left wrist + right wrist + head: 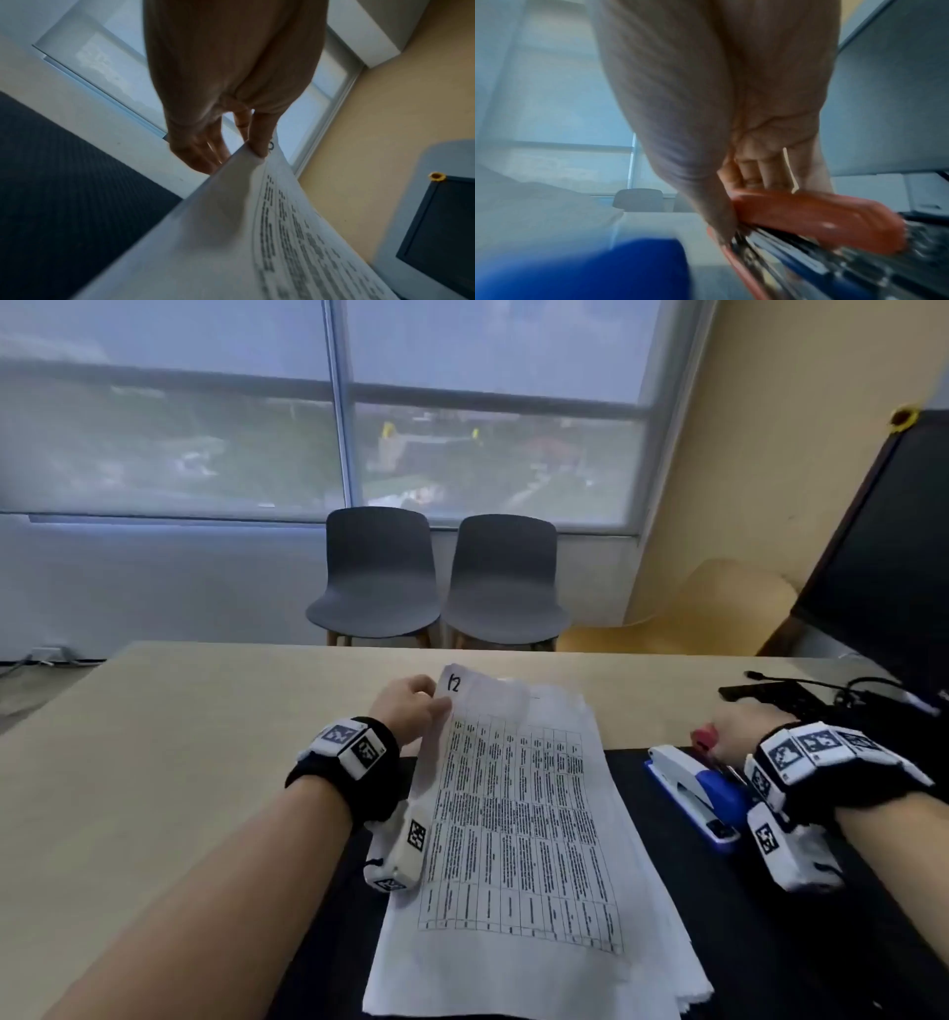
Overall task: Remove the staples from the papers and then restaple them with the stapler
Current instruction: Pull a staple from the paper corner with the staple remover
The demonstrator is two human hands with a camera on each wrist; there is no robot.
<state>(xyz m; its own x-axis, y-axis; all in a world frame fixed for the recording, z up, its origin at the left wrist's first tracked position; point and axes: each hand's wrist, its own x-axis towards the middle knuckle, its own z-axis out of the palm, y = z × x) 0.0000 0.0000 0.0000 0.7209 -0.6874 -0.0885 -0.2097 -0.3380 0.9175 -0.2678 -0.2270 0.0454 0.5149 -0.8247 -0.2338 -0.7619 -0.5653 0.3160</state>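
A stack of printed papers (524,839) with a table on the top sheet lies on a black mat (770,942). My left hand (441,703) pinches the stack's top left corner, marked "12", between thumb and fingers and lifts it slightly; the left wrist view shows the left hand (246,154) with that raised corner of the papers (231,243). A blue and white stapler (693,793) lies to the right of the papers. Just behind it, my right hand (719,737) grips a red tool (702,738). The right wrist view shows the fingers of my right hand (744,192) curled round the red tool (808,219), which has metal parts.
The light wooden table (179,737) extends left and behind the mat. A dark monitor (898,557) stands at the right, with black cables and a keyboard (801,695) beside my right hand. Two grey chairs (436,577) stand beyond the table.
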